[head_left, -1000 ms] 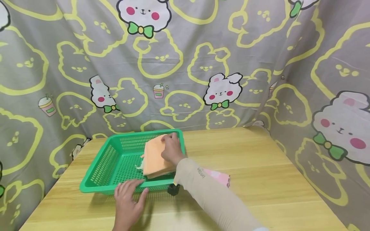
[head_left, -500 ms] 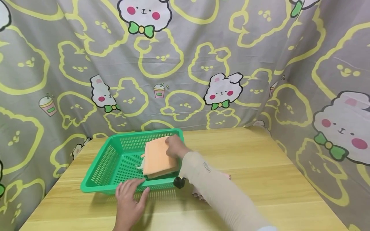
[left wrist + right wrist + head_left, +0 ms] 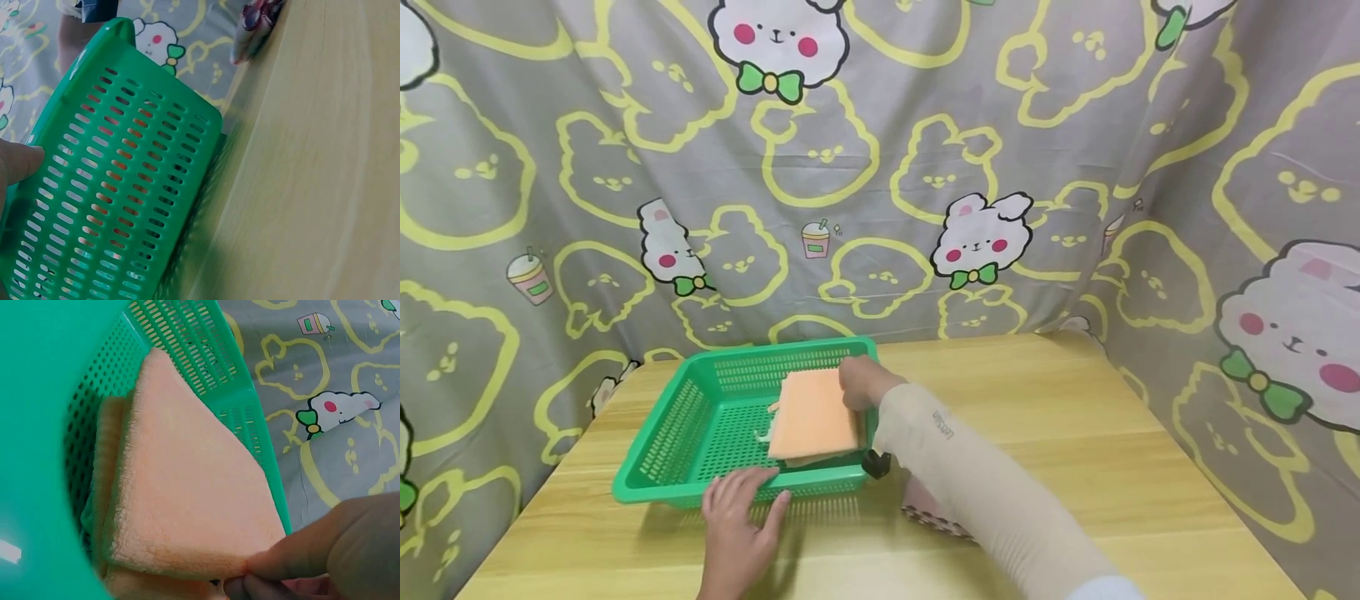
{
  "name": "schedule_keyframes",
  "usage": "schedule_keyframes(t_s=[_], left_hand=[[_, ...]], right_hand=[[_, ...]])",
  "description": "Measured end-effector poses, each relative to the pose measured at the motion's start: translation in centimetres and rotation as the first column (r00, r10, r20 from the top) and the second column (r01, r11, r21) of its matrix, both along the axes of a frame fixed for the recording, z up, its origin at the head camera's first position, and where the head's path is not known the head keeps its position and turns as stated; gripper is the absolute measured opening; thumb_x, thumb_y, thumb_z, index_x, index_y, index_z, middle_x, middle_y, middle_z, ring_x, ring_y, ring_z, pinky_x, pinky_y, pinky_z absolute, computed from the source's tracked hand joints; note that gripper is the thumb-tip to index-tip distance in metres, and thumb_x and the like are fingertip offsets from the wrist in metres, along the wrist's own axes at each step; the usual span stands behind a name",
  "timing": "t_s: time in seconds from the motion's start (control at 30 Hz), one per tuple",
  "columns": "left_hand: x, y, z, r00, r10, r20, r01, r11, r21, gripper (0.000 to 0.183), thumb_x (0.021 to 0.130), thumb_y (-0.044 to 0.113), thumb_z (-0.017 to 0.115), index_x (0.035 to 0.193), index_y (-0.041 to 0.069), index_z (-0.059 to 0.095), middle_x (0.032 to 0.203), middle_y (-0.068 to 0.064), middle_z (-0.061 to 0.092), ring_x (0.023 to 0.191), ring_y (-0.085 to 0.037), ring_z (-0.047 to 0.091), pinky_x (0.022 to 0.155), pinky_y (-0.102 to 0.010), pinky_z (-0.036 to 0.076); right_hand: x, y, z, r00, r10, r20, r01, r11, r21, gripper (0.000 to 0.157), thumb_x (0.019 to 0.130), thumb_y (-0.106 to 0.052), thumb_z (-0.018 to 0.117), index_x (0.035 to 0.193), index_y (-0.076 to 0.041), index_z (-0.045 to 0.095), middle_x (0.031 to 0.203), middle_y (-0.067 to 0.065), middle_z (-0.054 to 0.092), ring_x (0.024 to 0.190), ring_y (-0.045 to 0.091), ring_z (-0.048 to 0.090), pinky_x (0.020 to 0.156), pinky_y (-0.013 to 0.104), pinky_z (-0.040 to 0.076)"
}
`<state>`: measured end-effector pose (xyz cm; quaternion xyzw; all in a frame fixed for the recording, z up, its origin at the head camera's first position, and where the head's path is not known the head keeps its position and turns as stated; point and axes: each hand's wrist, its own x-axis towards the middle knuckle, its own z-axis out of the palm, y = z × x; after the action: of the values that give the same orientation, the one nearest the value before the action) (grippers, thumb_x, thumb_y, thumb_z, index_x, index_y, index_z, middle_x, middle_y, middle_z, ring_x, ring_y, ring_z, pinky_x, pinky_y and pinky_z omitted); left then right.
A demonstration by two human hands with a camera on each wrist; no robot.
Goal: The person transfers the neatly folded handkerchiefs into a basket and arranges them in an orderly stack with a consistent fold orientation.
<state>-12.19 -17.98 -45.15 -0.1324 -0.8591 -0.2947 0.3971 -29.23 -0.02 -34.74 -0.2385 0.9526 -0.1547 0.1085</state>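
Observation:
My right hand (image 3: 863,382) pinches the edge of a folded peach towel (image 3: 816,414) between thumb and fingers. This fluffy towel (image 3: 187,469) lies in the right part of a green plastic basket (image 3: 651,425), over other folded cloth (image 3: 112,450) that it largely hides. At the near side, my left hand (image 3: 737,525) holds the basket's rim, fingers over it and thumb outside. Only the left thumb (image 3: 22,161) shows clearly in the left wrist view, against the slotted basket wall (image 3: 125,169).
A folded pink cloth (image 3: 925,504) with a patterned edge lies on the wooden table (image 3: 1075,433), partly hidden by my right sleeve. A dark object (image 3: 876,463) sits at my right wrist. Behind the table hangs a grey patterned curtain (image 3: 880,200).
My right hand has shifted slightly right and down along the towel, whose top now lies lower and flatter. The left hand stays at the basket rim.

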Motion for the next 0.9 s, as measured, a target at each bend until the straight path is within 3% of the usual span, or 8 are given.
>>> schedule_keyframes(t_s=[0.23, 0.3, 0.37, 0.47, 0.57, 0.7, 0.9], left_hand=[[0.0, -0.1, 0.0, 1.000, -0.003, -0.003, 0.003, 1.000, 0.004, 0.032, 0.073, 0.008, 0.079, 0.102, 0.005, 0.069, 0.104, -0.014, 0.067, 0.103, -0.032, 0.053, 0.097, -0.065, 0.020], [0.0, -0.1, 0.0, 1.000, -0.002, 0.003, 0.002, 1.000, 0.005, 0.031, 0.073, 0.008, 0.079, 0.102, 0.005, 0.069, 0.104, -0.014, 0.067, 0.104, -0.032, 0.053, 0.096, -0.066, 0.020], [0.0, 0.0, 0.0, 1.000, -0.001, 0.006, 0.001, 1.000, 0.005, 0.031, 0.073, 0.008, 0.080, 0.102, 0.005, 0.069, 0.104, -0.014, 0.067, 0.103, -0.032, 0.053, 0.096, -0.067, 0.020], [0.1, 0.0, -0.1, 1.000, 0.000, 0.017, 0.000, 1.000, 0.005, 0.031, 0.073, 0.008, 0.080, 0.102, 0.006, 0.069, 0.104, -0.015, 0.066, 0.104, -0.032, 0.053, 0.095, -0.068, 0.020], [0.1, 0.0, -0.1, 1.000, -0.003, 0.024, 0.003, 1.000, 0.007, 0.032, 0.073, 0.008, 0.080, 0.103, 0.006, 0.068, 0.105, -0.015, 0.066, 0.104, -0.032, 0.053, 0.096, -0.068, 0.019], [0.1, -0.3, 0.0, 1.000, -0.006, 0.008, 0.006, 1.000, 0.012, 0.033, 0.072, 0.007, 0.080, 0.102, 0.005, 0.068, 0.104, -0.015, 0.066, 0.104, -0.032, 0.053, 0.096, -0.068, 0.019], [-0.3, -0.3, -0.3, 1.000, -0.018, -0.022, 0.019, 1.000, 0.014, 0.030, 0.073, 0.008, 0.078, 0.101, 0.005, 0.069, 0.103, -0.016, 0.067, 0.103, -0.034, 0.054, 0.098, -0.067, 0.019]], right_hand=[[-0.1, 0.6, -0.1, 0.996, 0.026, -0.088, -0.026, 1.000, 0.003, 0.036, 0.083, 0.006, 0.057, 0.058, -0.010, 0.036, 0.054, -0.002, 0.027, 0.046, 0.010, 0.024, 0.044, 0.022, 0.024], [-0.1, 1.0, -0.1, 0.996, 0.023, -0.084, -0.025, 0.999, -0.023, 0.021, 0.083, 0.006, 0.058, 0.065, -0.004, 0.053, 0.063, -0.001, 0.046, 0.055, 0.010, 0.041, 0.051, 0.020, 0.035], [0.0, 1.4, 0.0, 0.998, 0.020, -0.053, -0.024, 0.997, -0.070, 0.012, 0.083, 0.006, 0.058, 0.086, 0.000, 0.068, 0.086, 0.004, 0.064, 0.076, 0.014, 0.059, 0.066, 0.023, 0.048], [0.1, 2.1, 0.1, 0.999, 0.027, -0.038, -0.032, 0.991, -0.131, 0.035, 0.085, 0.003, 0.061, 0.120, 0.000, 0.066, 0.121, 0.011, 0.064, 0.113, 0.025, 0.059, 0.090, 0.034, 0.050], [-0.1, 3.1, 0.1, 0.998, 0.055, -0.023, -0.059, 0.976, -0.209, 0.036, 0.085, -0.002, 0.065, 0.121, 0.000, 0.065, 0.114, 0.010, 0.066, 0.110, 0.024, 0.060, 0.090, 0.033, 0.049], [-0.3, 4.8, -0.5, 0.995, 0.100, 0.023, -0.084, 0.923, -0.376, 0.037, 0.086, -0.010, 0.069, 0.122, -0.002, 0.063, 0.108, 0.006, 0.067, 0.104, 0.020, 0.061, 0.087, 0.031, 0.049], [-0.1, 8.4, -1.5, 0.988, 0.110, 0.110, -0.021, 0.793, -0.608, 0.041, 0.086, -0.012, 0.068, 0.124, 0.001, 0.060, 0.111, 0.012, 0.066, 0.100, 0.022, 0.063, 0.083, 0.033, 0.052]])
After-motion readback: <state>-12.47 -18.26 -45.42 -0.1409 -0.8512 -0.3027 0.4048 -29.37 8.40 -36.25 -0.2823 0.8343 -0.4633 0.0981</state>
